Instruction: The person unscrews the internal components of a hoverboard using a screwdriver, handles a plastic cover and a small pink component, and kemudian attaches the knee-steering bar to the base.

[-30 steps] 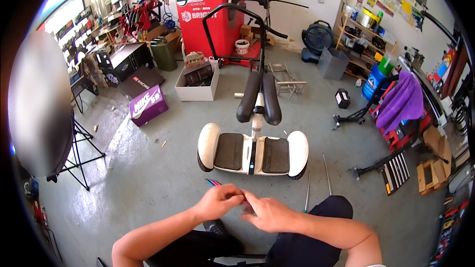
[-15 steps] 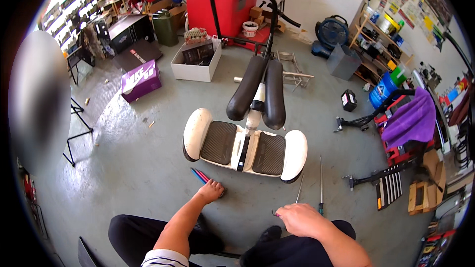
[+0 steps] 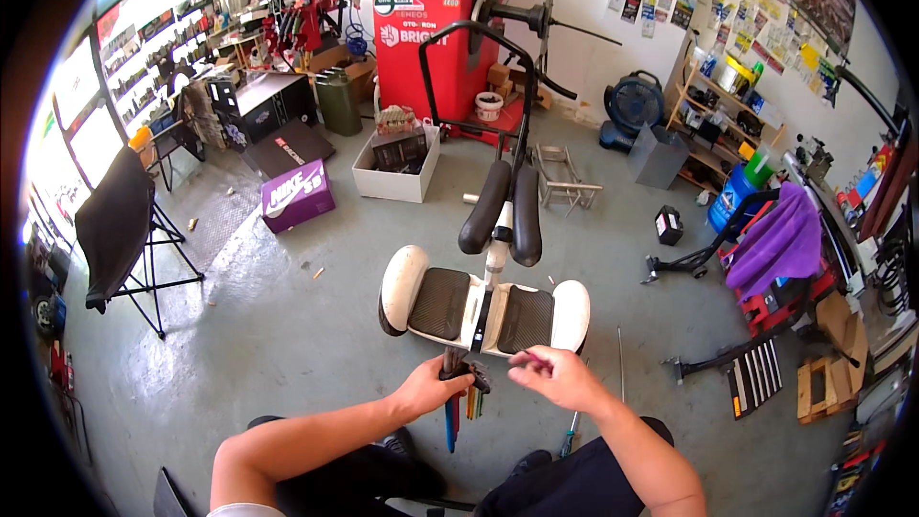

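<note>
My left hand (image 3: pixel 423 389) is closed around a bunch of hex keys (image 3: pixel 450 423) with coloured sleeves in blue, red, yellow and green. Their coloured ends point down, and a dark holder (image 3: pixel 479 378) shows at the fingers. To its right, my right hand (image 3: pixel 563 381) pinches a thin magenta hex key (image 3: pixel 528 360), blurred and partly hidden by the fingers. The two hands are apart, with a small gap between them. Just beyond them stands a white self-balancing scooter (image 3: pixel 571 316) with black footpads and a padded knee bar.
A green-handled screwdriver (image 3: pixel 569 442) lies by my right knee, with a long metal rod (image 3: pixel 621 364) beside it. Ahead are a white box (image 3: pixel 391 184) and a purple shoebox (image 3: pixel 299 197). A folding chair (image 3: pixel 120 220) stands left; a purple towel (image 3: pixel 780 239) hangs right.
My left hand has lifted the hex keys from near the floor and moved right. My right hand has come up and left toward them. The view has tilted up.
</note>
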### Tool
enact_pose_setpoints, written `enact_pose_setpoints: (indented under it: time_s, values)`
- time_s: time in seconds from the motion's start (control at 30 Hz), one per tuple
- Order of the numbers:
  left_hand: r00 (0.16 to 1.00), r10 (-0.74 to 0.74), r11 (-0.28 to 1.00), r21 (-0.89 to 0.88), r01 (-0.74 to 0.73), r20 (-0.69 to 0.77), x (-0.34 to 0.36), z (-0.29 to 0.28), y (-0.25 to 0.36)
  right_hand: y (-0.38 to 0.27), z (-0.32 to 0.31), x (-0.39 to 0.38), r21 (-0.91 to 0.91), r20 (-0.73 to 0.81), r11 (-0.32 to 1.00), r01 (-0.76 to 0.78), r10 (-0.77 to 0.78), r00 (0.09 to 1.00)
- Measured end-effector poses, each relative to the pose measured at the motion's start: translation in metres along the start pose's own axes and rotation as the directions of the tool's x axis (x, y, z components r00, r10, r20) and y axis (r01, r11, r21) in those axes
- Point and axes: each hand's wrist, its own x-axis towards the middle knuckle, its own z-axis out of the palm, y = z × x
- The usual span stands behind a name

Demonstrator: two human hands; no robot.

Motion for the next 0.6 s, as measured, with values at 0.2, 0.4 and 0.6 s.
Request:
enact_pose_setpoints:
  time_s: [0.2, 0.4, 0.6]
  values:
    - [0.991, 0.041, 0.966, -0.247, -0.071, -0.126, -0.094, -0.005, 0.056, -0.08, 0.042, -0.023, 0.135, 0.025, 0.979, 0.151, -0.155, 0.988]
    - [0.999, -0.009, 0.689, -0.724, -0.031, -0.051, -0.13, -0.021, 0.049, -0.077, 0.06, -0.012, 0.487, 0.075, 0.871, 0.063, -0.114, 0.991]
    - [0.996, 0.024, 0.786, -0.613, -0.072, -0.087, -0.123, -0.015, 0.036, -0.104, 0.033, -0.021, -0.028, -0.351, 0.874, 0.486, -0.464, 0.814]
